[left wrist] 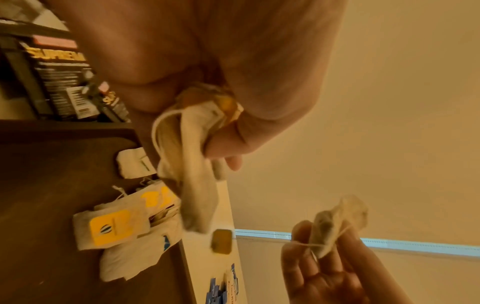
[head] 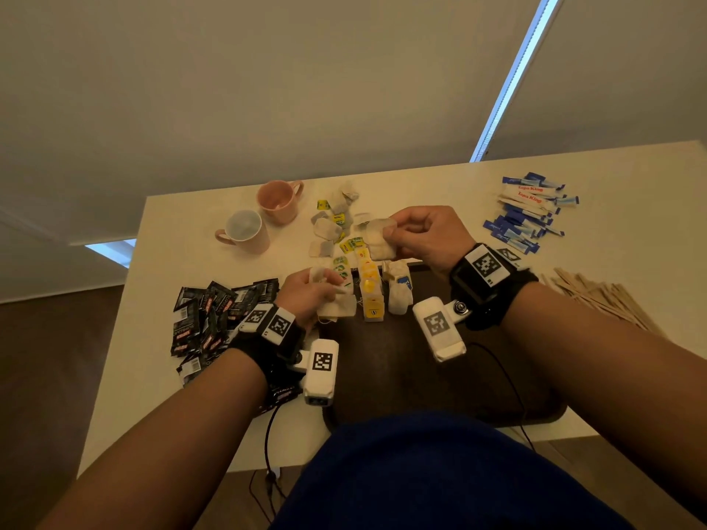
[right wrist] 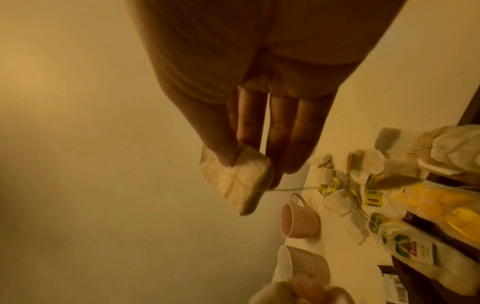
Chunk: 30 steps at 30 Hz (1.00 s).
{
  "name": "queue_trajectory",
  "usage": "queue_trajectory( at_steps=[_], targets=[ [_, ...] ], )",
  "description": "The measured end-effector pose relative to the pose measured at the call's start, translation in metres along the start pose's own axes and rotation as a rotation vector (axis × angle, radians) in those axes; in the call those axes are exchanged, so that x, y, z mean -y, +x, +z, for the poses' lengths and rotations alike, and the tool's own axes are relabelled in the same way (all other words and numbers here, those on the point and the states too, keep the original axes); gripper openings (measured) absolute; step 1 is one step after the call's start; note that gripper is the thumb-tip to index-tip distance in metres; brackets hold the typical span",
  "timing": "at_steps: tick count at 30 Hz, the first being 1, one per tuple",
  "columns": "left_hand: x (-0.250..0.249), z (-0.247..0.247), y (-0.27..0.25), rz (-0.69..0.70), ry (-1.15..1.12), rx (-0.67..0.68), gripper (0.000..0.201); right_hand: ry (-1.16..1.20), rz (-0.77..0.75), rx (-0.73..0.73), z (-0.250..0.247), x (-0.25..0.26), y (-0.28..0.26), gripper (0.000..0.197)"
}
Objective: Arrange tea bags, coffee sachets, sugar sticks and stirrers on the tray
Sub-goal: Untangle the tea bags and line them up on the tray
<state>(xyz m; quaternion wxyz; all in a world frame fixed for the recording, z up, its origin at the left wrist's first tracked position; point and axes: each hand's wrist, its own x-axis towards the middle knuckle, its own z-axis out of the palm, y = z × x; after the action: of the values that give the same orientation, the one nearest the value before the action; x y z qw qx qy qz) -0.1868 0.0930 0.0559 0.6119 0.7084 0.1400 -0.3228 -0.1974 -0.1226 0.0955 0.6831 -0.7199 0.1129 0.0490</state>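
Both hands are busy with tea bags. Over the far edge of the tray (head: pixel 440 380), the right hand (head: pixel 424 233) pinches one pale tea bag (head: pixel 378 239) between thumb and forefinger, the other fingers nearly straight, its string (right wrist: pixel 288 189) trailing down toward the loose heap. At the tray's far left corner, the left hand (head: pixel 306 294) has its fingers curled round a small bunch of tea bags (head: pixel 336 306).

Rows of tea bags (head: pixel 382 292) already stand along the tray's far edge; the loose tea bags (head: pixel 333 223) lie on the table (head: pixel 650 300) just beyond it.

To do this step well, I would free the trailing string first, since it could drag neighbouring bags along. Then set the bag flat against the end of a row, tag facing the same way as the others.

Left of the tray sit the coffee sachets (head: pixel 206 315), to its right the stirrers (head: pixel 600 296), and beyond those the sugar sticks (head: pixel 528 212). Two mugs (head: pixel 260 219) stand beyond the tray's left corner.
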Motion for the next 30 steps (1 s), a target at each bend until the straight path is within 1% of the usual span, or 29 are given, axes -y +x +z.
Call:
queue_trajectory(
  at_steps=[2, 3, 6, 10, 14, 19, 21, 25, 30],
  targets=[
    [-0.011, 0.002, 0.002, 0.046, 0.026, -0.038, 0.028, -0.029, 0.009, 0.015, 0.002, -0.001, -0.001, 0.004],
    [-0.015, 0.003, 0.003, 0.063, 0.052, -0.064, 0.026, -0.042, 0.018, 0.024, 0.003, -0.001, -0.001, 0.005],
    [-0.023, 0.005, 0.006, 0.094, 0.108, -0.11, 0.006, -0.064, 0.048, 0.049, 0.004, -0.004, -0.001, 0.005],
    [-0.028, 0.01, 0.005, 0.208, 0.222, -0.117, 0.024, -0.111, 0.053, 0.063, 0.007, -0.006, -0.004, 0.002],
    [-0.034, 0.015, 0.004, 0.345, 0.275, -0.15, 0.02, -0.129, 0.054, 0.061, 0.008, -0.006, -0.006, 0.012],
    [-0.04, 0.014, 0.003, 0.476, 0.319, -0.101, 0.005, -0.11, 0.047, 0.076, 0.01, -0.004, -0.008, 0.004],
    [-0.041, 0.013, 0.0, 0.515, 0.332, -0.064, 0.005, -0.085, 0.036, 0.08, 0.011, -0.002, -0.008, 0.005],
    [-0.044, 0.014, -0.004, 0.583, 0.282, -0.01, 0.005, -0.058, 0.036, 0.079, 0.01, 0.001, -0.008, 0.005],
    [-0.049, 0.014, -0.004, 0.638, 0.304, -0.011, 0.004, -0.047, 0.026, 0.06, 0.01, 0.001, -0.005, 0.011]
  ],
)
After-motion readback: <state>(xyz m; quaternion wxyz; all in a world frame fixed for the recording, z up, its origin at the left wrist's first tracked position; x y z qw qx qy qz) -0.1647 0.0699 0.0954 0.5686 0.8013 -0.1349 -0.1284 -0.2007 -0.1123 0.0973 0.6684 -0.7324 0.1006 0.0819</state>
